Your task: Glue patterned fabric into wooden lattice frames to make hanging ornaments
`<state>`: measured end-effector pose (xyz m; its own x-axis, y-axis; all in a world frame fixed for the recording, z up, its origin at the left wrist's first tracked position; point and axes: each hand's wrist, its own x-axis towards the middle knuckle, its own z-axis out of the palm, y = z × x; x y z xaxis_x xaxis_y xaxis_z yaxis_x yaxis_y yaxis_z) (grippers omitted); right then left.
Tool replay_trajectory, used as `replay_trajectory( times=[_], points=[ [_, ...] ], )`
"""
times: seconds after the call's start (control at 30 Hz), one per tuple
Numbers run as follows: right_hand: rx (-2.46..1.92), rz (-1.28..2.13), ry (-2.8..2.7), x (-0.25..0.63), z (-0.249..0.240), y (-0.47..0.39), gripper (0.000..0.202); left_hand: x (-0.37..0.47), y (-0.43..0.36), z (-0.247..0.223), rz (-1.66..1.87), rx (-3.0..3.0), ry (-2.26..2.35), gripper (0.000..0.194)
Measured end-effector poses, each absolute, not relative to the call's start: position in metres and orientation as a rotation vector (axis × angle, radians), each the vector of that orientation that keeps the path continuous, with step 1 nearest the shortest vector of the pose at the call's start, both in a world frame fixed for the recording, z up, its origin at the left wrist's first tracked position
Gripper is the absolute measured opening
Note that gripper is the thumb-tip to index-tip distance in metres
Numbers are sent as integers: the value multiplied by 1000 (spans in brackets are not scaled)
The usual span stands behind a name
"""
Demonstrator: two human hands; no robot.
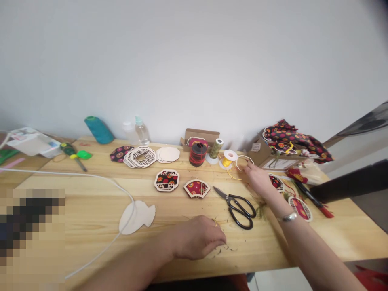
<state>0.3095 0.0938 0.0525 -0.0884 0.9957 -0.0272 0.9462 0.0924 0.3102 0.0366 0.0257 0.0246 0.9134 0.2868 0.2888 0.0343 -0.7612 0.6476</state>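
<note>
My left hand (200,238) rests low over the front of the table with its fingers curled together. Small dark scraps lie beside its fingertips, and whatever it may pinch is hidden. Further back, my right hand (257,178) reaches forward with its fingers closed at the edge of a thin white loop (240,167). Just left of that loop stands a spool of yellow thread (226,162). Black-handled scissors (242,207) lie between my hands. A fan-shaped wooden pendant (197,188) with red patterned fabric and an octagonal wooden pendant (167,180) lie left of the scissors.
A red-and-black spool (198,154) and an olive thread cone (216,148) stand by the wall. Cut wooden lattice pieces (143,157) lie stacked at left. A white cable (104,178) crosses a pale wooden cutout (136,218). A cardboard box (257,155) holding patterned fabric is at right.
</note>
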Motion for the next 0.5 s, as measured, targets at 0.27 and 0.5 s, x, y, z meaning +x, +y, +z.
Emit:
replay_trajectory(
  times=[0.27, 0.5],
  points=[
    [1731, 440, 2711, 263, 77, 33, 25, 38, 26, 23, 430, 2474, 218, 20],
    [1110, 294, 3102, 134, 85, 92, 21, 37, 25, 28, 434, 2466, 198, 18]
  ],
)
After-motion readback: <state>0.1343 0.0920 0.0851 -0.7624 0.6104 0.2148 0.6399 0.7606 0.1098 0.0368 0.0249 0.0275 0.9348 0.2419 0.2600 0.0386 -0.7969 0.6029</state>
